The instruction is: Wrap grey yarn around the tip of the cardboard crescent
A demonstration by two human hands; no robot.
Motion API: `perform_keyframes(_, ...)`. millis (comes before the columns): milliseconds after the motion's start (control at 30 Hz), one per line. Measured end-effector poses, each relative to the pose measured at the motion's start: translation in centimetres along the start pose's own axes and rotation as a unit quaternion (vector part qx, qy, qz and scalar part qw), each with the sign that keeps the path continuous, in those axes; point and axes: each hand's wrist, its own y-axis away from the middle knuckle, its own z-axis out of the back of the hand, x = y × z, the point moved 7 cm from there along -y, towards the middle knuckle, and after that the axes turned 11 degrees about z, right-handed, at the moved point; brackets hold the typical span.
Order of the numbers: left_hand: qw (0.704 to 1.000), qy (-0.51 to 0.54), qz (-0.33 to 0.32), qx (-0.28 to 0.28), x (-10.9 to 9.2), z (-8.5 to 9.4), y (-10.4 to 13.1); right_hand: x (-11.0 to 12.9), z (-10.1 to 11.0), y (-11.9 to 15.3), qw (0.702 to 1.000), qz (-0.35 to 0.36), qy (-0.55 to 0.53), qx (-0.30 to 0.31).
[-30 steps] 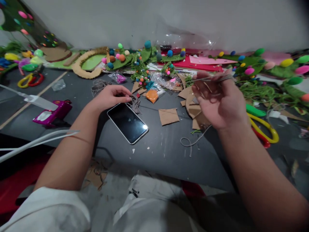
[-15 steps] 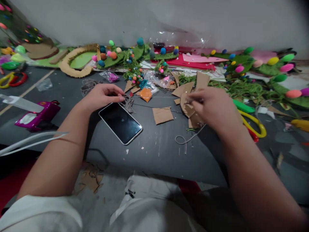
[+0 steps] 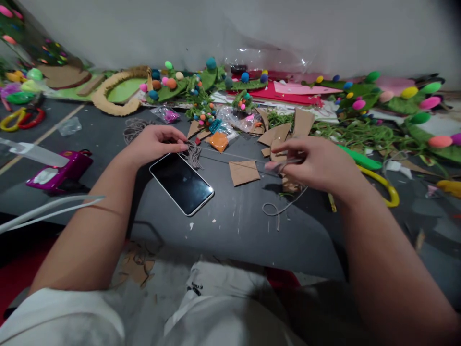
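Note:
My left hand (image 3: 160,142) is closed on a bundle of grey yarn (image 3: 194,154), just above the top of a phone (image 3: 182,185) with a dark screen. Thin grey strands stretch from the bundle toward my right hand (image 3: 302,161), whose fingers are pinched around the yarn and slightly blurred. Below that hand a loose yarn end (image 3: 275,210) curls on the dark table (image 3: 230,240). A square cardboard piece (image 3: 244,173) lies between my hands, under the strands.
Cardboard scraps (image 3: 303,122) and green strands (image 3: 355,132) lie behind my right hand. Yellow-handled scissors (image 3: 387,190) are partly hidden at right. A purple device (image 3: 63,170) stands at left. Decorated leaves, a tan ring (image 3: 117,108) and an orange packet (image 3: 219,141) sit farther back.
My right hand has moved a little left and toward me, away from the cardboard scraps, with its fingers repositioned. My left hand still grips the yarn bundle.

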Motion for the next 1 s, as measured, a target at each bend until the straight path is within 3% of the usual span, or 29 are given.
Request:
perform_keyframes(67, 1.000, 0.001, 0.001, 0.001, 0.1, 0.0, -0.1, 0.1, -1.0, 0.0, 0.989, 0.014, 0.134, 0.065)
perform_keyframes(100, 1.000, 0.000, 0.002, 0.000, 0.2, 0.1, -0.1, 0.0, -1.2, 0.0, 0.982, 0.008, 0.174, 0.070)
perform_keyframes(133, 1.000, -0.002, 0.003, -0.003, 0.2, 0.1, -0.1, -0.2, -1.0, -0.1, 0.979, -0.004, 0.199, 0.045)
perform_keyframes(200, 1.000, -0.007, 0.006, -0.007, 0.3, 0.2, -0.2, -0.5, -0.1, -0.2, 0.981, -0.030, 0.180, -0.070)
perform_keyframes(267, 1.000, -0.012, 0.008, -0.009, 0.3, 0.2, -0.2, -0.7, 0.7, -0.1, 0.974, -0.038, 0.060, -0.213)
perform_keyframes(333, 1.000, -0.012, 0.009, -0.009, 0.3, 0.2, -0.2, -1.1, 0.3, -0.5, 0.945, -0.031, -0.154, -0.288)
perform_keyframes(400, 1.000, -0.009, 0.007, -0.008, 0.3, 0.1, -0.2, -1.1, -1.1, -1.4, 0.883, -0.020, -0.376, -0.281)
perform_keyframes(467, 1.000, -0.006, 0.006, -0.005, 0.2, 0.1, -0.1, -0.5, -2.3, -2.0, 0.845, -0.020, -0.482, -0.231)
perform_keyframes(533, 1.000, -0.002, 0.005, -0.003, 0.3, 0.1, -0.1, 0.0, -2.8, -2.0, 0.874, -0.033, -0.456, -0.166)
perform_keyframes(600, 1.000, 0.002, 0.004, -0.003, 0.3, 0.1, -0.2, 0.9, -3.3, -1.7, 0.934, -0.017, -0.350, -0.070)
perform_keyframes(667, 1.000, 0.002, 0.002, -0.004, 0.3, 0.1, -0.2, 1.7, -3.5, -1.3, 0.980, 0.032, -0.195, 0.012)
perform_keyframes(733, 1.000, 0.001, 0.001, -0.002, 0.4, 0.1, -0.3, 1.9, -3.3, -1.1, 0.998, 0.051, -0.003, 0.044)
perform_keyframes(800, 1.000, 0.006, 0.001, 0.003, 0.4, 0.0, -0.3, 1.2, -2.7, -1.1, 0.987, 0.008, 0.155, 0.038)
perform_keyframes(867, 1.000, 0.013, 0.003, 0.006, 0.5, 0.0, -0.3, 0.5, -2.1, -1.2, 0.976, -0.041, 0.212, 0.006)
perform_keyframes(933, 1.000, 0.014, 0.005, 0.006, 0.5, 0.0, -0.4, 0.6, -1.6, -1.5, 0.984, -0.034, 0.157, -0.080)
perform_keyframes(1000, 1.000, 0.005, 0.007, 0.000, 0.6, 0.1, -0.4, 0.9, -1.5, -1.9, 0.985, 0.012, 0.015, -0.170)
